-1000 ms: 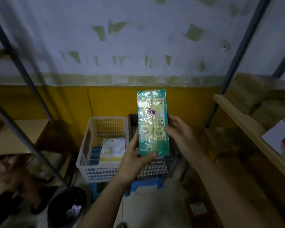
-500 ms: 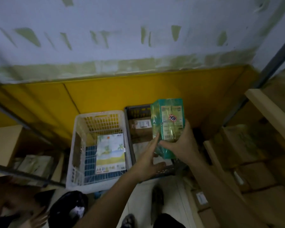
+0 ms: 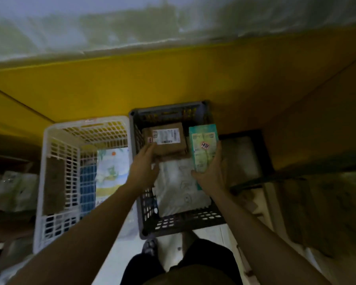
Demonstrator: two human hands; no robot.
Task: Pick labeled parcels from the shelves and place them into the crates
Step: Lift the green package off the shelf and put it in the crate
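Yellow wall (image 3: 173, 79), pale floor (image 3: 115, 258), dark crate (image 3: 173, 225), right grip (image 3: 212, 177) holding green parcel (image 3: 203, 145), left grip (image 3: 144, 167) slack

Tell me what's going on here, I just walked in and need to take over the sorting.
A person stands over two crates on the floor. Their right hand grips a green parcel at the right side of the dark crate, not yet let go. The left hand reaches, fingers fairly straight, to a labelled brown box already in that crate, with a white bag lying nearer the person. The white crate beside it holds a printed pack.
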